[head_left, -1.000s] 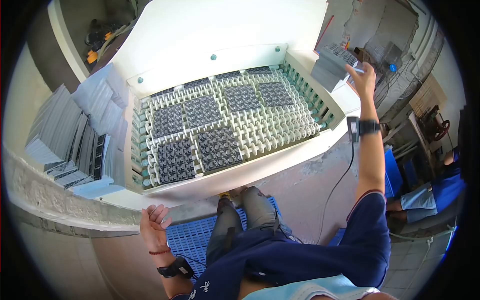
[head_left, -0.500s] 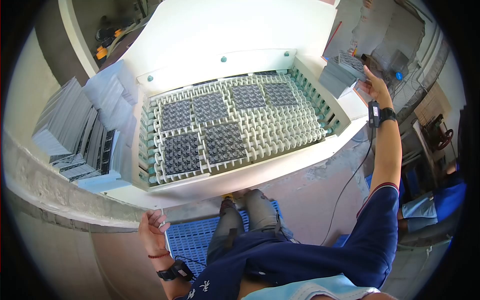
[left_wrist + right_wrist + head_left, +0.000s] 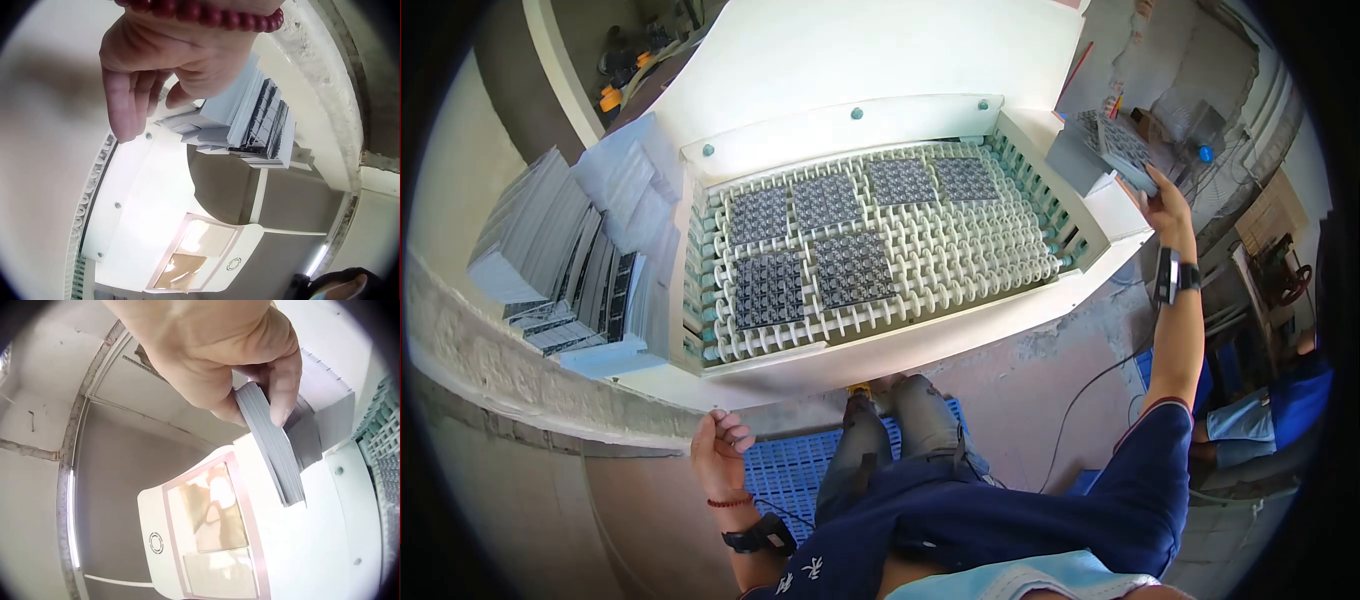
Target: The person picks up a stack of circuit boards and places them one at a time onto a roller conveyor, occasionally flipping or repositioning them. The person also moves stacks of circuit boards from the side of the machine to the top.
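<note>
My right hand (image 3: 1168, 205) pinches a thin bundle of grey-edged boards (image 3: 272, 447) between thumb and fingers. In the head view it is at the near end of a stack of patterned panels (image 3: 1125, 145) on the machine's right corner. My left hand (image 3: 720, 450) hangs in front of the machine's left front corner, fingers loosely curled and holding nothing. Several dark square circuit panels (image 3: 855, 268) lie flat in rows on the white roller conveyor (image 3: 960, 240), two of them in the nearest row.
Tall stacks of grey-edged boards (image 3: 535, 225) lean on the machine's left side. A white hood (image 3: 870, 60) rises behind the rollers. Blue slatted matting (image 3: 790, 465) lies underfoot, and a cable (image 3: 1065, 430) hangs from the right wrist. Another person (image 3: 1260, 400) is at the far right.
My right hand has lowered from above the right stack and now grips boards there. The panels on the rollers have moved toward the hood, the farthest row passing out of sight. The left hand hardly moves.
</note>
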`<state>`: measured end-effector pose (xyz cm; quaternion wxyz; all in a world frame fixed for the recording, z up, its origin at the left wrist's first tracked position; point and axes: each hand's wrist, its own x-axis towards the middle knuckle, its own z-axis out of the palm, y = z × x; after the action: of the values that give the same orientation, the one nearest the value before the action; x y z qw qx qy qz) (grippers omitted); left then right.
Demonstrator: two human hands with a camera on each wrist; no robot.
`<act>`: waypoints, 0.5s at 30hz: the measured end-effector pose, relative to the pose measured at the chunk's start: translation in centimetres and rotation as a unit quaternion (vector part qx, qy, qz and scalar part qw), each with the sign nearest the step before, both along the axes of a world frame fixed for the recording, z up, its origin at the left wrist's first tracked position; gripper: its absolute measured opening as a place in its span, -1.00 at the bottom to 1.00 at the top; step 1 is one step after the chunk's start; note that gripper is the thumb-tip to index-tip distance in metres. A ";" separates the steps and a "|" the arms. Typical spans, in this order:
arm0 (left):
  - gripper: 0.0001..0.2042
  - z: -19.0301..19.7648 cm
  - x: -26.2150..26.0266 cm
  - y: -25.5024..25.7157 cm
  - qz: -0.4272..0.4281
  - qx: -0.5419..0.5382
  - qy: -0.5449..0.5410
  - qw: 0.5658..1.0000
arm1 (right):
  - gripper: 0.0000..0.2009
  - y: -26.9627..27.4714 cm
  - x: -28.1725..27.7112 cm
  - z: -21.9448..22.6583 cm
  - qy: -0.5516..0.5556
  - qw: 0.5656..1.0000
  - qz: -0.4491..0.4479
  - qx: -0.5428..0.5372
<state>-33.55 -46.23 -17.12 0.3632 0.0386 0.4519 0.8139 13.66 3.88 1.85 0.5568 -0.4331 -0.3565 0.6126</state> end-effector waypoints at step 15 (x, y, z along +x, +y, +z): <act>-0.39 1.4 7.4 12.4 -0.373 0.107 -0.040 0.921 | -0.73 -18.7 -12.8 -7.9 0.002 0.948 0.316 -0.027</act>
<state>-26.15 -33.81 -15.72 0.6523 0.2106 0.2996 0.6636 0.91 -14.84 -6.07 0.3233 -0.3119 -0.4576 0.7673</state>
